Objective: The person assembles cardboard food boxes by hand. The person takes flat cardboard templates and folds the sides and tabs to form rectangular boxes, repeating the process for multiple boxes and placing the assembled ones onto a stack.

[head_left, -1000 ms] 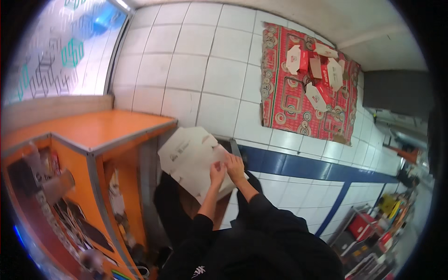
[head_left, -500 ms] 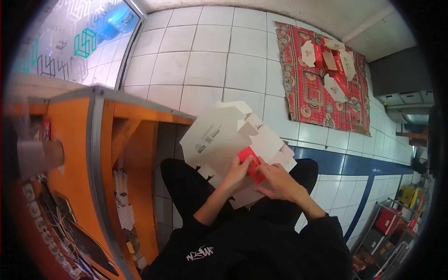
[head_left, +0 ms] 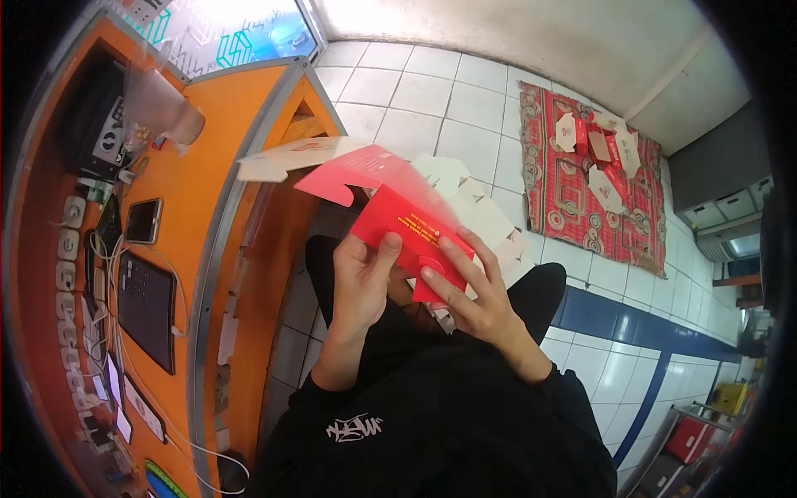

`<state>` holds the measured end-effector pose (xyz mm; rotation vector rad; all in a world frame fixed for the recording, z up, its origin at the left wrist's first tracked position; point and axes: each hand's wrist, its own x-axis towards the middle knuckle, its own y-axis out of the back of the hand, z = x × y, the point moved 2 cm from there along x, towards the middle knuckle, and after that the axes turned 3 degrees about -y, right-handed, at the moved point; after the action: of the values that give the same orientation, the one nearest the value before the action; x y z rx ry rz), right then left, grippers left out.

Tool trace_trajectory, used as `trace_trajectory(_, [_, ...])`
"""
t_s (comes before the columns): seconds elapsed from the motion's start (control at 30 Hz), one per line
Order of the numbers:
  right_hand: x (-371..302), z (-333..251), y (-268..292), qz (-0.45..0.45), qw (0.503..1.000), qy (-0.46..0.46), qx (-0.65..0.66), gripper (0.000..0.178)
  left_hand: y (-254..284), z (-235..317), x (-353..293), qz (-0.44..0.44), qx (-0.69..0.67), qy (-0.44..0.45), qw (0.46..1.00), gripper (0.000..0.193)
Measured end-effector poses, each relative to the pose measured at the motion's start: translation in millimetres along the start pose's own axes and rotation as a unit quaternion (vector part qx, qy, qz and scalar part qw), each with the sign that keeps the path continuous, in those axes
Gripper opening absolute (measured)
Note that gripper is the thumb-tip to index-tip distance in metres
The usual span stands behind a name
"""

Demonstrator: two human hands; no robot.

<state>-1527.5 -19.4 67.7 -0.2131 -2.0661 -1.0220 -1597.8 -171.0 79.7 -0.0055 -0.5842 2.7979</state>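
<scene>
A red and white cardboard box (head_left: 408,217), part folded, is held up over my lap. Its red printed side faces me, and a long white flap stretches off to the left. My left hand (head_left: 361,278) grips the box's left side, thumb on the red face and fingers behind it. On the right, my right hand (head_left: 475,290) has its fingers spread over the red panel near a small tab, its thumb hidden. Beyond the red part, white cut flaps of cardboard (head_left: 490,220) show at the back.
To my left stands an orange counter (head_left: 228,112) with a black tablet (head_left: 146,311), a phone (head_left: 144,222), cables and a plastic cup (head_left: 170,116). Several red and white boxes (head_left: 610,153) lie on a patterned red mat (head_left: 564,212) on the tiled floor. A rack (head_left: 677,444) stands at lower right.
The cardboard has been raised and turned over, so its red printed side now faces me instead of the white inside. My left hand has shifted left and up. The view has swung toward the counter.
</scene>
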Motion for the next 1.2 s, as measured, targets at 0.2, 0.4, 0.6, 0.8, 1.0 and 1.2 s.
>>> trace_trajectory(0.2, [-12.3,-17.9,23.2,-0.087,0.995,-0.015,0.043,0.057,-12.9,4.1,-26.4,-0.01,0.018,0.004,1.0,0.038])
trace_trajectory(0.4, [-25.0,-28.2,12.2,0.005,0.997,-0.07,0.013,0.056,-18.5,-27.1,-36.3,-0.012,-0.062,0.026,0.998,0.03])
trace_trajectory(0.6, [-26.1,-32.0,-4.6,0.008,0.976,-0.213,0.035,0.049,12.4,-45.1,-32.0,-0.02,0.187,0.025,0.982,0.035])
trace_trajectory(0.8, [-41.7,-27.0,-6.7,-0.032,0.973,-0.174,0.15,0.043,22.6,-32.3,-22.5,-0.043,0.046,0.184,0.981,0.036])
trace_trajectory(1.0, [-39.3,-26.7,-21.6,-0.034,0.977,-0.187,0.091,0.043,27.7,-52.5,-28.6,-0.04,0.232,0.086,0.968,0.032])
trace_trajectory(1.2, [-40.6,-15.3,-9.0,-0.083,0.961,-0.136,0.227,0.039,15.8,-43.2,-20.0,0.024,0.17,0.09,0.981,0.033])
